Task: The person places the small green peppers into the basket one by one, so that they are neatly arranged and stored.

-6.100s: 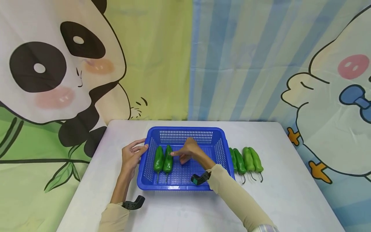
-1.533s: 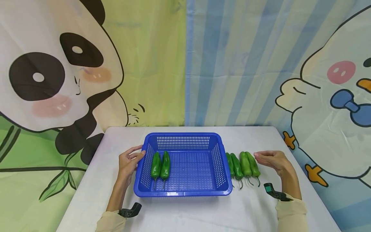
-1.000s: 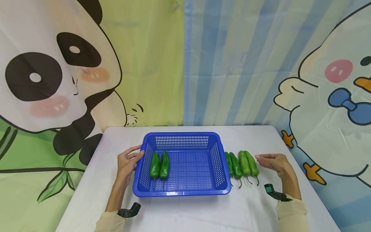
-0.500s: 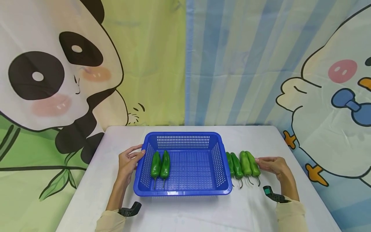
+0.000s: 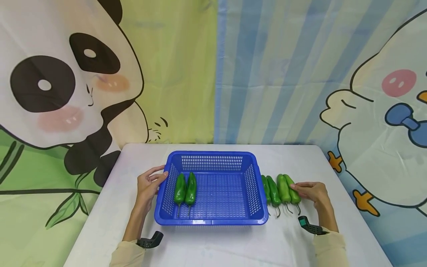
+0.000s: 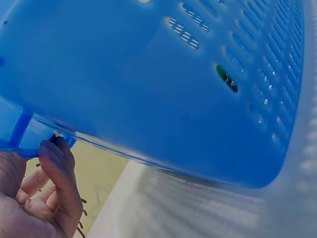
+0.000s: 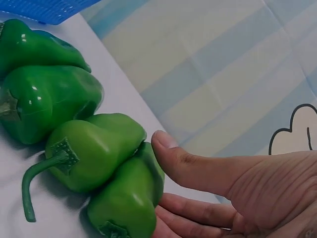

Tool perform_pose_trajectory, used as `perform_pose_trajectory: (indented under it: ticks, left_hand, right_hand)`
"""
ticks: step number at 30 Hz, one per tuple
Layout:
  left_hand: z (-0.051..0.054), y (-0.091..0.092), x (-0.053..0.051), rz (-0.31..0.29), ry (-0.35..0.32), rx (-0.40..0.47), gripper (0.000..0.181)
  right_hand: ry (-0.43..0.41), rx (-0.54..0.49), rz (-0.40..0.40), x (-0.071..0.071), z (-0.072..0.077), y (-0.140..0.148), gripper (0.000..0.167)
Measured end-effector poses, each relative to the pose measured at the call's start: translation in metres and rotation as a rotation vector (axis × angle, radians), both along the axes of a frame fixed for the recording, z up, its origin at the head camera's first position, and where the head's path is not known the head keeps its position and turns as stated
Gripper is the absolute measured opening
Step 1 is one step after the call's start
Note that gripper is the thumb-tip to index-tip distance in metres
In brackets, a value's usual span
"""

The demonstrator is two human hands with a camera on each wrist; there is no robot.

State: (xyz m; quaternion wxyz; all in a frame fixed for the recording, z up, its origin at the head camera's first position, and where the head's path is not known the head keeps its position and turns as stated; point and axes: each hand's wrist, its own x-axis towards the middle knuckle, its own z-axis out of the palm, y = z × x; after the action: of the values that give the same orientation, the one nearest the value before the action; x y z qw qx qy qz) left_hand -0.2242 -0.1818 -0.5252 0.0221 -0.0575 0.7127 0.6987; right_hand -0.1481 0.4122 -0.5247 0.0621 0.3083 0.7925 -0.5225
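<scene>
A blue plastic basket (image 5: 213,221) stands on the white table, with two dark green peppers (image 5: 180,189) side by side at its left. My left hand (image 5: 146,187) grips the basket's left rim, thumb on top; the left wrist view shows its fingers (image 6: 59,163) curled at the rim. Several more green peppers lie in a row right of the basket, the leftmost partly hidden by it. My right hand (image 5: 311,191) is at the outermost light green pepper (image 5: 289,189), its fairly straight thumb (image 7: 185,166) and fingers touching that pepper's side.
The white table (image 5: 217,244) runs back to a cartoon-printed curtain (image 5: 180,74). A second light green pepper (image 7: 94,153) and a darker one (image 7: 52,99) lie close beside the outermost one. Black cameras are strapped to both wrists.
My right hand was inside the basket earlier, then went right of the pepper row. Over the last second it has moved left, up against the outermost pepper. My left hand stays on the rim.
</scene>
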Motion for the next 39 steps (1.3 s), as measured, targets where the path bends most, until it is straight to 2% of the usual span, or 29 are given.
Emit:
perform_pose_trajectory:
  ticks: [10, 27, 39]
  left_hand:
    - [0.002, 0.002, 0.0, 0.008, 0.0, -0.007, 0.051]
    - [0.001, 0.002, 0.0, 0.0, 0.009, 0.017, 0.05]
    - [0.001, 0.002, 0.001, 0.006, 0.007, 0.011, 0.05]
  right_hand:
    - [0.001, 0.155, -0.034, 0.0, -0.002, -0.012, 0.065]
    - [0.0, 0.175, 0.003, 0.0, 0.002, -0.014, 0.058]
    - [0.035, 0.218, -0.036, -0.001, 0.0, -0.017, 0.056]
